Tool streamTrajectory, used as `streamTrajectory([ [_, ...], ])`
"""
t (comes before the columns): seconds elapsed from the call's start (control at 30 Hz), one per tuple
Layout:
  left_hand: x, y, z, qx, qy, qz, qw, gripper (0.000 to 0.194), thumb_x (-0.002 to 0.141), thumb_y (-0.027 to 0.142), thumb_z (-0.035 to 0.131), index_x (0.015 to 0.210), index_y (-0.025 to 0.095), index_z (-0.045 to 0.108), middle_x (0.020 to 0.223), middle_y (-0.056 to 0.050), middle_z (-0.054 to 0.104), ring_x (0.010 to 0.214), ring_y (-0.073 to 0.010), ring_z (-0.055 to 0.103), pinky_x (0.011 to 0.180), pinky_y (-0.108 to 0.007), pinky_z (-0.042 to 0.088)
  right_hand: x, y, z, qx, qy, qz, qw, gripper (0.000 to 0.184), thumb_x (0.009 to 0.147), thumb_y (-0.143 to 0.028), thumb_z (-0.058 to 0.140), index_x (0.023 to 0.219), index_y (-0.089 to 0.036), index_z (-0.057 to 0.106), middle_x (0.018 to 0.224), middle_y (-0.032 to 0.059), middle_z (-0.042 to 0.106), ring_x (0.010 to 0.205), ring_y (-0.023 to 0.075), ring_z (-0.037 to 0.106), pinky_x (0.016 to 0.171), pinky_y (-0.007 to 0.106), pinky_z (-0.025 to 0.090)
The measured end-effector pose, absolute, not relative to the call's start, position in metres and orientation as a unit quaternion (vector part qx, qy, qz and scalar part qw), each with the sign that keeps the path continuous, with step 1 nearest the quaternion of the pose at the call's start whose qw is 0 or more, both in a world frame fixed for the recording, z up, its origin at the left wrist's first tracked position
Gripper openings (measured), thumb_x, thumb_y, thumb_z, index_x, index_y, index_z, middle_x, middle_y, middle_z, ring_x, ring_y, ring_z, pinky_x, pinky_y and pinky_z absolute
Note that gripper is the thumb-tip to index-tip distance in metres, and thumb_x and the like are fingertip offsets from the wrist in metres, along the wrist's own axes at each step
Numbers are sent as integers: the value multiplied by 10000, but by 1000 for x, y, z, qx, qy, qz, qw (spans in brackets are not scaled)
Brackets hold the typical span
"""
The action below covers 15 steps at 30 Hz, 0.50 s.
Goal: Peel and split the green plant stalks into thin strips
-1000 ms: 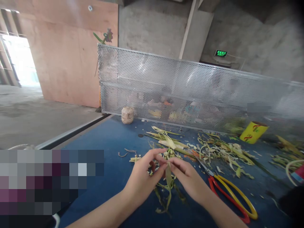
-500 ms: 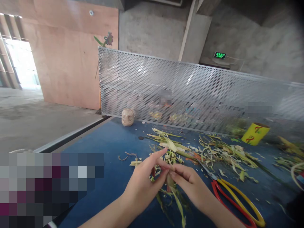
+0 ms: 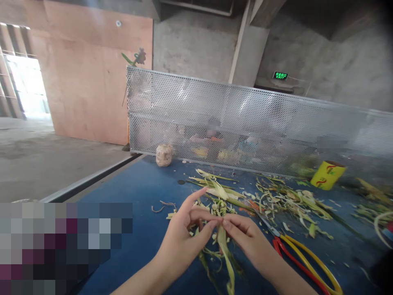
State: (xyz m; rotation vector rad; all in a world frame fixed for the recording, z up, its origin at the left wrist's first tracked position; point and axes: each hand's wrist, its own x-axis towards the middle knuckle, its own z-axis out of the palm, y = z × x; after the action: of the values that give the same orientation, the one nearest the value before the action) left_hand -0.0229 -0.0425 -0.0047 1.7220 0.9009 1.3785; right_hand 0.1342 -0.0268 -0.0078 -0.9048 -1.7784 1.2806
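On the blue table (image 3: 144, 184), near edge, centre: I log my left hand (image 3: 181, 241) and right hand (image 3: 248, 241), fingertips meeting, both pinched narrowly on the top of one green leaf strip (image 3: 225, 258), which hangs down from the pinch over the table.
Just beyond the hands: loose heap of leaf scraps (image 3: 276, 198).
Right of my right hand: scissors (image 3: 302, 258) with red and yellow handles, lying flat.
Far right: yellow roll (image 3: 327, 175).
Far left corner: pale twine ball (image 3: 163, 155), beside the perforated metal screen (image 3: 245, 123).
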Motion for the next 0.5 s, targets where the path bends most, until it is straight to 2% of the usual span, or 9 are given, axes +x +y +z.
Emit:
streamTrajectory([
  [0.13,-21,-38,-6,592,354,531,492,690,709,255,579,1287,191,207,771,-55,674,659,-148,603,578,-266,477,135,-27,-5,-362,-714,471,370,280,810,-365,416,631,-168,505,582,-18,481,557,99,483,542,202,400],
  [0.3,-20,-34,-8,537,363,535,541,820,649,220,637,1307,197,148,790,-51,672,579,-110,575,491,-213,441,135,-26,-6,-385,-772,369,345,254,810,-257,392,591,-168,485,564,-23,472,548,95,459,533,194,365],
  [0.37,-20,-34,-8,534,362,530,550,821,642,212,639,1306,195,157,770,-37,670,568,-100,563,498,-210,442,135,-26,-7,-390,-794,326,334,253,807,-235,383,591,-168,494,557,-23,476,539,94,448,524,194,348],
  [0.5,-21,-35,-4,553,374,495,555,715,645,215,626,1267,174,277,774,-36,667,509,-72,515,491,-208,434,135,-26,-8,-398,-822,253,321,233,795,-210,390,592,-167,495,544,-27,469,527,92,427,511,192,327],
])
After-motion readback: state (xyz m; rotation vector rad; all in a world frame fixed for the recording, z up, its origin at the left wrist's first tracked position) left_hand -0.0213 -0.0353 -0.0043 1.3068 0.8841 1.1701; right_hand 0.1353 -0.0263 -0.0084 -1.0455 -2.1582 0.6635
